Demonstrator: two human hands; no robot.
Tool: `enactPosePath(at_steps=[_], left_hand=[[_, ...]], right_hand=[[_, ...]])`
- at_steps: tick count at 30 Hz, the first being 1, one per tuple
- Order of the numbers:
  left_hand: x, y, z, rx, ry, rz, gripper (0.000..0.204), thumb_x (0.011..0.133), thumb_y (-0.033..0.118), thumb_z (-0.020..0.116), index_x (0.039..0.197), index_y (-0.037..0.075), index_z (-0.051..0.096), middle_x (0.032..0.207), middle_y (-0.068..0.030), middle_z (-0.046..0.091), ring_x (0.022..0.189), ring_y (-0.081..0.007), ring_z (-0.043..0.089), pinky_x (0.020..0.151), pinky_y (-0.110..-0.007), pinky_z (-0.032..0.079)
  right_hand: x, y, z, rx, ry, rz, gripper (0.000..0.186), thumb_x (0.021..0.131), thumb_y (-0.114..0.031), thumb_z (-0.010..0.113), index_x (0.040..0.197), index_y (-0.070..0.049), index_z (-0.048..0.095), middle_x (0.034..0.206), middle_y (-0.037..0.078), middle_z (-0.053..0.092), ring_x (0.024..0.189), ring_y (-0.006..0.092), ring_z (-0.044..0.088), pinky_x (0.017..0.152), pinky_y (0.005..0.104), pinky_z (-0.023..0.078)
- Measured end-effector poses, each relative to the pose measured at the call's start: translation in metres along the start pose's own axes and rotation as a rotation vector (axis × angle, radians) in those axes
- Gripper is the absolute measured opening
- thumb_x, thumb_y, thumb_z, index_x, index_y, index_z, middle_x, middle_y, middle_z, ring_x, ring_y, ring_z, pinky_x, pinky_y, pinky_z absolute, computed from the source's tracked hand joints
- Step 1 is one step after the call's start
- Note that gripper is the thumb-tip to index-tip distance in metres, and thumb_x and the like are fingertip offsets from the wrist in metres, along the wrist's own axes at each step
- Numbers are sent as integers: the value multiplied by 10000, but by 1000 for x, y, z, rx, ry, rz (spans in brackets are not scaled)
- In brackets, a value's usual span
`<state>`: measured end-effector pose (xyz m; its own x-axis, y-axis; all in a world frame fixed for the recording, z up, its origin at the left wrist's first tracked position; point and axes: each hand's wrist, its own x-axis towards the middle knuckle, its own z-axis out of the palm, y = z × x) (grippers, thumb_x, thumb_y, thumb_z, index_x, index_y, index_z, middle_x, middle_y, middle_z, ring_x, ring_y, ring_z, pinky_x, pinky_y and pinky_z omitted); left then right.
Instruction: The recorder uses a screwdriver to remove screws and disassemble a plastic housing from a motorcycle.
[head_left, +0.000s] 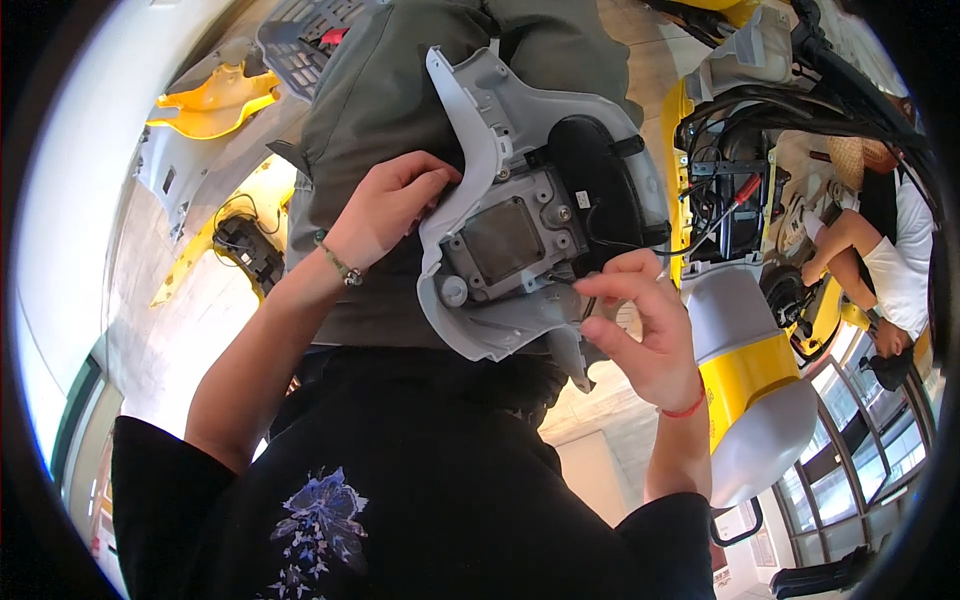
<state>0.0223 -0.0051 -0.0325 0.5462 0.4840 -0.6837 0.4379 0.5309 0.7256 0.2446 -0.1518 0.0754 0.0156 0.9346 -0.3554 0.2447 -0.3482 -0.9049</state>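
Note:
A grey plastic housing point(470, 320) rests on my lap, holding a square bracketed unit point(497, 241) and a black oblong part point(578, 165) with cables. My left hand point(392, 205) grips the housing's left edge with curled fingers. At the lower right, my right hand point(640, 330) has bent fingers, thumb and forefinger apart, with the forefinger at a thin dark cable point(588, 308) beside the unit.
A disassembled yellow-and-grey vehicle point(745, 385) stands close on my right, with a red-handled tool point(745, 190) on it. Another person point(890, 260) crouches beyond. Yellow panels point(210, 100) and a grey crate point(295, 50) lie on the floor at left.

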Motion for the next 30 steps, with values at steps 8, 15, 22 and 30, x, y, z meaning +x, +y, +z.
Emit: enactPosePath(at_steps=[8, 15, 22, 30], left_hand=[[0, 0, -1, -6, -23, -11, 239, 898, 221, 503, 1002, 38, 615, 696, 48, 498, 613, -20, 427, 545, -175, 355], [0, -2, -2, -30, -5, -15, 238, 885, 224, 504, 987, 49, 629, 666, 37, 484, 573, -31, 426, 505, -186, 359], [-2, 4, -2, -32, -40, -55, 235, 914, 229, 502, 1018, 44, 604, 691, 63, 483, 616, -11, 409, 551, -167, 328], [-3, 1, -4, -40, -31, -46, 230, 915, 223, 501, 1016, 45, 603, 686, 66, 476, 610, -9, 403, 540, -168, 321]], right_hand=[[1, -18, 23, -264, 230, 109, 115, 817, -25, 602, 928, -9, 579, 589, 33, 503, 497, 102, 488, 457, 217, 366], [-8, -17, 18, 402, 245, 450, 160, 884, -33, 534, 1035, -15, 583, 774, 35, 583, 704, 67, 539, 612, 185, 421], [-6, -7, 6, -519, 122, -193, 231, 723, -53, 697, 948, -57, 642, 860, 72, 592, 727, 234, 555, 632, 304, 430], [3, -4, 7, -611, 115, -307, 272, 689, -82, 717, 940, -34, 624, 826, 74, 592, 708, 248, 552, 610, 334, 425]])
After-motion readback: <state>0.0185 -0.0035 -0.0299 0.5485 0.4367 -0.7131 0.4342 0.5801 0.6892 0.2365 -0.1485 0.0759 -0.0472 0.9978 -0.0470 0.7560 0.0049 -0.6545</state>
